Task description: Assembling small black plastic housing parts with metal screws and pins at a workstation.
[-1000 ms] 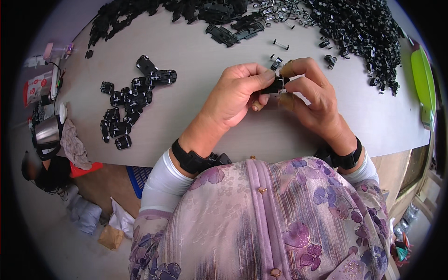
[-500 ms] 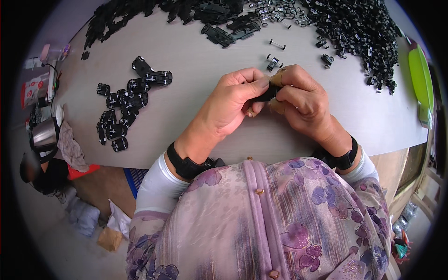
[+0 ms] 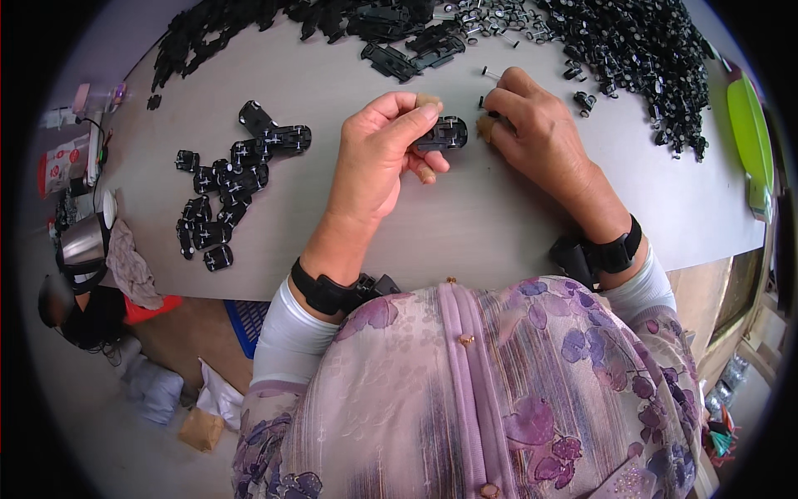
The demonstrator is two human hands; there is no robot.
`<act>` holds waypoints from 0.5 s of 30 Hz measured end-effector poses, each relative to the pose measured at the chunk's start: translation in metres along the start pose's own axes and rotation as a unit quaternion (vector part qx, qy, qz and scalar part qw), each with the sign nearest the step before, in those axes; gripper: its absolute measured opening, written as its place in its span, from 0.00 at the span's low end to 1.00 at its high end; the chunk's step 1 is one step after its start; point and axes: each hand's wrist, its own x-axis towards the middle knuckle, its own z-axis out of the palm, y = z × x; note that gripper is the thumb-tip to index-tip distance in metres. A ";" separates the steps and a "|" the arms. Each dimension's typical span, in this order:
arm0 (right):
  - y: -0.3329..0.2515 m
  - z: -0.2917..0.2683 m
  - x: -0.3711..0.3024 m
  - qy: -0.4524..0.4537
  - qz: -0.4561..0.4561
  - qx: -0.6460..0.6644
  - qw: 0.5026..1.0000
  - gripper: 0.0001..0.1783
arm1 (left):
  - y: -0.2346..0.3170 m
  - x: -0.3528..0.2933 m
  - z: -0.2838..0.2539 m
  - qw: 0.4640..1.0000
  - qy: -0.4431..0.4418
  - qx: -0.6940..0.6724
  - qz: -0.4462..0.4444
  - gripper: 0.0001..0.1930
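Toy-car chassis [image 3: 446, 133], black, one: held above the bench [image 3: 391, 249] in the left hand's [image 3: 376, 141] grip, pinched at one end, apparently so the end toward three o'clock is left exposed. Right hand [image 3: 536, 119]: held at three o'clock of it, fingers curled beside a black piece [image 3: 480, 102]; whether gripped cannot be told. Wheeled parts [image 3: 644, 62]: heaped at two o'clock, seemingly within reach. Dark car bases [image 3: 247, 176]: grouped toward nine.
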 end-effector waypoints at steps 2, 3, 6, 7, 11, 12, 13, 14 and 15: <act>-0.006 -0.013 0.001 -0.042 0.130 0.117 0.984 0.07 | 0.001 0.000 -0.001 1.000 -0.007 -0.009 -0.016 0.11; -0.004 -0.016 -0.004 -0.036 0.191 0.158 0.968 0.07 | 0.000 0.001 0.001 0.999 -0.027 -0.021 -0.034 0.13; 0.004 -0.026 -0.007 -0.083 0.233 0.137 0.959 0.08 | -0.001 0.004 0.000 0.996 -0.055 -0.046 -0.055 0.15; 0.007 -0.027 -0.008 -0.103 0.248 0.144 0.952 0.08 | -0.002 0.005 -0.001 0.995 -0.067 -0.059 -0.055 0.14; 0.016 -0.031 -0.016 -0.078 0.189 0.084 0.975 0.07 | -0.002 0.004 -0.002 0.994 -0.074 -0.063 -0.057 0.14; 0.013 -0.035 -0.016 -0.078 0.197 0.110 0.971 0.07 | -0.004 0.004 -0.002 0.993 -0.081 -0.056 -0.062 0.15; 0.012 -0.037 -0.015 -0.079 0.206 0.137 0.966 0.07 | -0.004 0.005 -0.002 0.993 -0.088 -0.048 -0.067 0.16; 0.013 -0.035 -0.014 -0.079 0.204 0.139 0.966 0.07 | -0.004 0.005 -0.003 0.993 -0.085 -0.047 -0.066 0.16; 0.015 -0.033 -0.014 -0.096 0.143 0.147 0.974 0.07 | -0.005 0.006 -0.002 0.993 -0.091 -0.052 -0.059 0.17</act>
